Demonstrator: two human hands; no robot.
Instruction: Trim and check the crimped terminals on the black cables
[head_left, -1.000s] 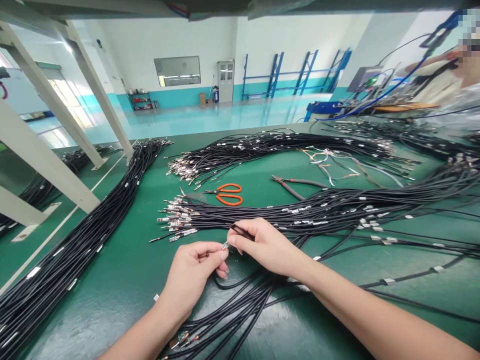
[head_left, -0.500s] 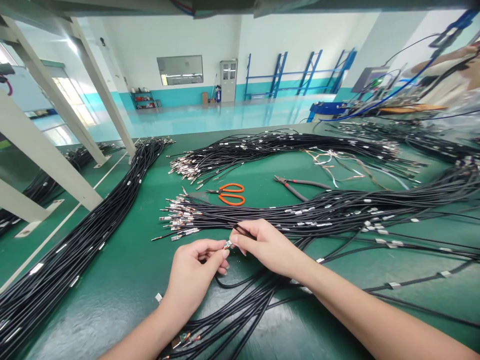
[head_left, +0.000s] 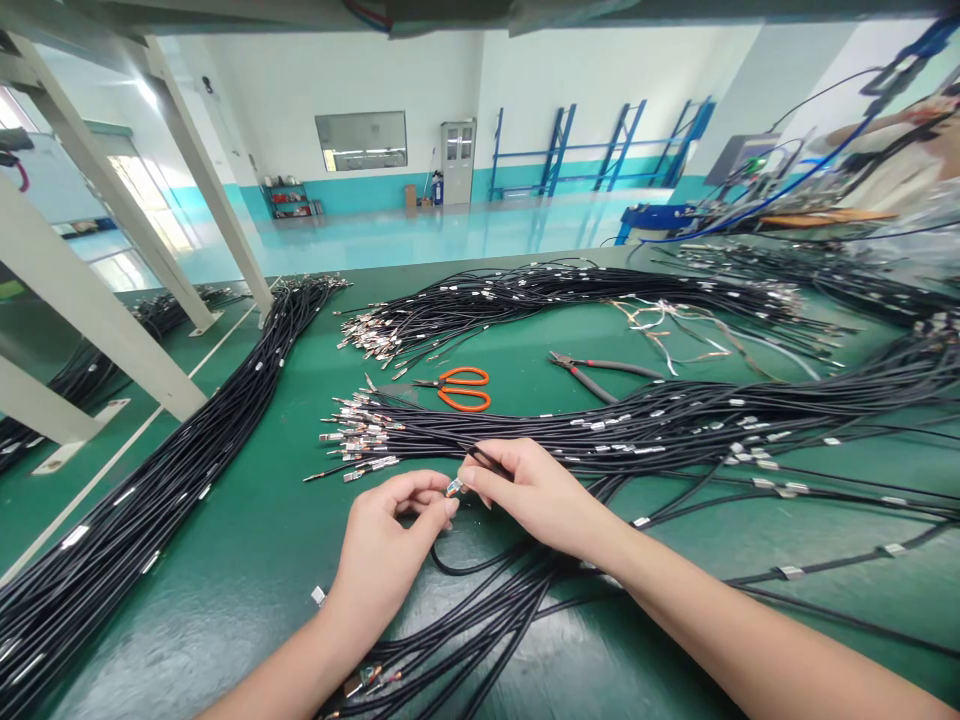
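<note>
My right hand [head_left: 529,492] is closed around a black cable [head_left: 484,459] just behind its end. That end shows a small connector end with fine coloured wires [head_left: 454,487], pointing left. At its tip, my left hand [head_left: 394,528] has thumb and fingers closed in a pinch on the wires; the exact grip is partly hidden by the fingers. Just behind the hands lies a bundle of black cables [head_left: 525,432], its stripped ends and metal parts [head_left: 364,440] to the left. In front of them, more loose black cables [head_left: 465,610] run toward the near edge.
Orange-handled scissors [head_left: 463,390] and grey-handled cutters [head_left: 600,374] lie behind the near bundle. Another cable bundle [head_left: 540,285] is farther back, and a long one [head_left: 187,440] runs along the left. White frame posts [head_left: 97,250] rise at left. A person [head_left: 892,140] is at upper right.
My left fingers have shifted slightly at the cable end, where the coloured wires now show a little more. My right hand and the cable bundles are nearly unchanged.
</note>
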